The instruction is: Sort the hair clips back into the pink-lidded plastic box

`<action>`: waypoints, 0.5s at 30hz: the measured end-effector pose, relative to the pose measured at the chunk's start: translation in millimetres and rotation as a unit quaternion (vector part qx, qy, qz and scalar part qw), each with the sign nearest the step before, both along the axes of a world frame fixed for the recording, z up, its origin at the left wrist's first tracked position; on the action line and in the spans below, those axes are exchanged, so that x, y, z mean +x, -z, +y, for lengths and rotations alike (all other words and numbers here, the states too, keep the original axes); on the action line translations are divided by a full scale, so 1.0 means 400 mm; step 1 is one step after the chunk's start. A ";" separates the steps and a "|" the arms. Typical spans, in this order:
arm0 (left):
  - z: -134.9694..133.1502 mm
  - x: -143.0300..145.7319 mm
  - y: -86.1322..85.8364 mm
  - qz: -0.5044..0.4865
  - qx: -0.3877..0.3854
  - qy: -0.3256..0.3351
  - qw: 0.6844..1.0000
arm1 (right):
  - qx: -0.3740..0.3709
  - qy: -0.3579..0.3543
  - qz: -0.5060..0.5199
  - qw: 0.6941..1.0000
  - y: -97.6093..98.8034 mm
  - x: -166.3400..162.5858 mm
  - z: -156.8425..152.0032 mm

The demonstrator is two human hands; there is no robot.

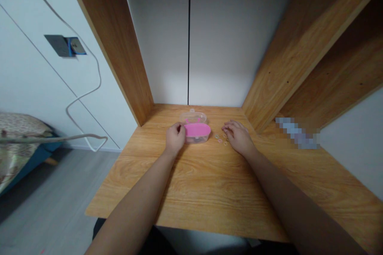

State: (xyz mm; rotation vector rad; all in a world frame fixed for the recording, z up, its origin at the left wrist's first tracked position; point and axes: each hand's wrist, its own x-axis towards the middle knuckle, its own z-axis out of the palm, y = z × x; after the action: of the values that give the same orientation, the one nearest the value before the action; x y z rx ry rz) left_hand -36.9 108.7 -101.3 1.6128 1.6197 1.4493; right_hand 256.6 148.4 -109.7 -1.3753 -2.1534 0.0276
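A small clear plastic box point(196, 140) with a pink inner tray point(197, 130) stands on the wooden desk. Its clear lid point(201, 117), with a pink handle, lies open behind it. My left hand point(175, 137) is closed at the left end of the box, thumb and fingers pinched on the pink tray's edge. To the right, my right hand point(237, 136) hovers low over the desk with its fingertips pressed together; what they hold, if anything, is too small to make out. Several small rubber bands point(220, 140) lie loose between the box and this hand.
The wooden desktop point(203, 191) is bounded by an upright panel point(110, 44) on the left and another point(302, 48) on the right. A blurred-out item point(296, 132) lies at the far right. A white cable point(98, 67) hangs at left near a wall socket point(77, 46).
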 end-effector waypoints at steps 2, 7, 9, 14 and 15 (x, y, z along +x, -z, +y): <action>-0.001 0.000 -0.002 -0.002 0.000 0.000 1.000 | -0.001 0.022 0.002 1.000 0.004 0.027 0.009; 0.000 0.000 0.000 -0.003 0.003 0.002 1.000 | -0.016 0.038 -0.022 0.999 0.019 0.057 0.016; 0.002 -0.001 0.002 -0.002 0.005 0.003 1.000 | -0.018 0.041 -0.027 0.999 0.021 0.054 0.015; 0.001 -0.001 0.003 0.002 0.003 0.000 1.000 | -0.013 0.040 -0.017 0.999 0.021 0.048 0.014; 0.001 0.000 0.002 0.004 0.003 -0.002 1.000 | -0.012 0.039 -0.018 0.999 0.022 0.048 0.014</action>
State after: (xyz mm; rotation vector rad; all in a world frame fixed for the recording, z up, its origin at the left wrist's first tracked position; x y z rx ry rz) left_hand -37.1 109.0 -101.9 1.6220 1.6263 1.4512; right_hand 276.0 154.1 -118.6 -1.4818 -2.1336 -0.0014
